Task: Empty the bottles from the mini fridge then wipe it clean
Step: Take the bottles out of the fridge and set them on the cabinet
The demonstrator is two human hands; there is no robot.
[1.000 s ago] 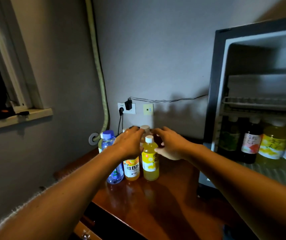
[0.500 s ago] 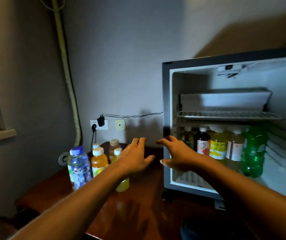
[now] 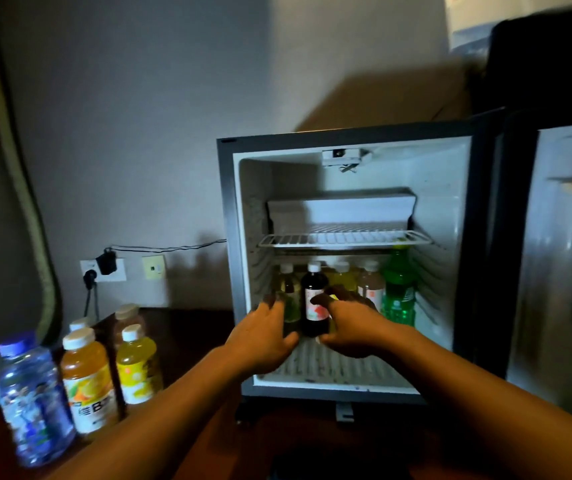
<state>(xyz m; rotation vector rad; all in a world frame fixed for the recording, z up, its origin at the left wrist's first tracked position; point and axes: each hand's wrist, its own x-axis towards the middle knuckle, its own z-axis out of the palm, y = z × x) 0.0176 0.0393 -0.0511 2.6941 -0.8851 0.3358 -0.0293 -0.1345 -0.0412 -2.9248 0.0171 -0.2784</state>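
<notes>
Mini fridge (image 3: 346, 142), door open, my view from headcam. Left hand (image 3: 260, 337) and right hand (image 3: 350, 327) inside lower compartment, fingers spread, flanking dark bottle (image 3: 314, 299); neither hand clamped on anything yet. Five bottles left inside fridge, green soda bottle (image 3: 398, 289) rightmost. I judge emptying about half done: water bottle (image 3: 31, 396), orange drink (image 3: 87, 382), yellow drink (image 3: 137, 365) and more already left of fridge. Wiping not begun. Orange label partly legible, "B"; rest blurred.
</notes>
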